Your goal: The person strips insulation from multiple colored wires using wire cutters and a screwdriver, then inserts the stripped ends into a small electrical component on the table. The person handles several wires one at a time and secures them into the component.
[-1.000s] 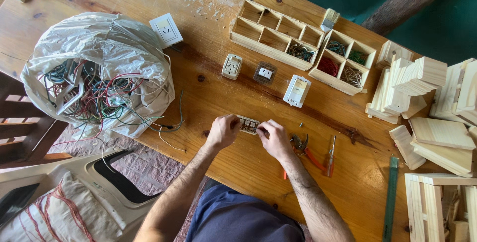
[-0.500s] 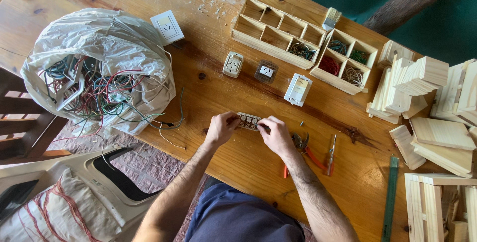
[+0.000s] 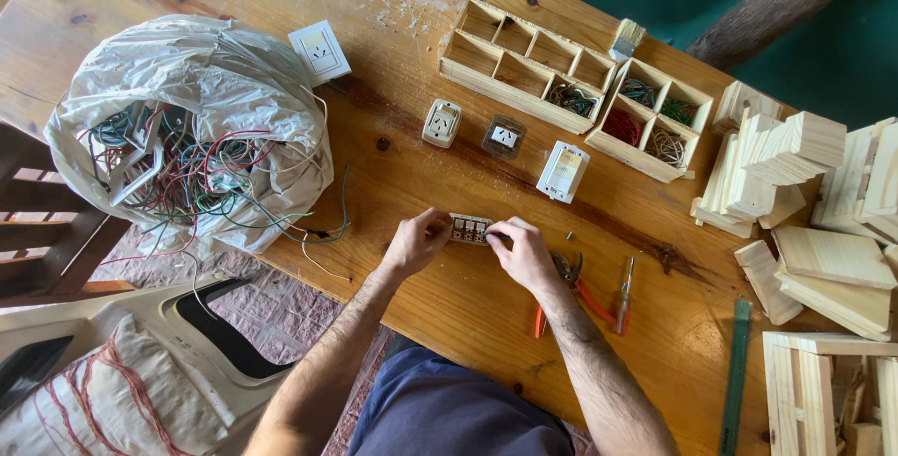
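Nearest to me, my forearms come up from the lap edge of the wooden table (image 3: 421, 166), and both hands meet on one small thing. My left hand (image 3: 416, 241) is closed around the left end of a little switch module (image 3: 470, 228), thumb and fingers pinching it. My right hand (image 3: 522, 252) grips the right end, fingertips curled onto its edge. The module sits just above the tabletop between the two hands, its back with small square openings turned up toward the camera.

Compared with a second ago, very little has moved. Both hands stay on the module at the same spot on the table; the fingers have only shifted slightly around it, and the head camera has drifted a touch. I read that as fine fiddling at the module's terminals going on, not a step ended.

Just right of my right hand lie orange-handled pliers (image 3: 566, 288) and a small screwdriver (image 3: 624, 295), both untouched. A tiny screw (image 3: 568, 234) lies near the module.

Further out stand three fittings: a beige socket (image 3: 441, 123), a dark clear-cased one (image 3: 504, 137) and a white one (image 3: 563, 172). To the left a plastic bag (image 3: 187, 72) bulges with tangled wires. Beyond are a white wall plate (image 3: 320, 52), a compartmented wooden tray (image 3: 524, 63) with coils of wire, and stacked wood blocks (image 3: 795, 157) at the far right.
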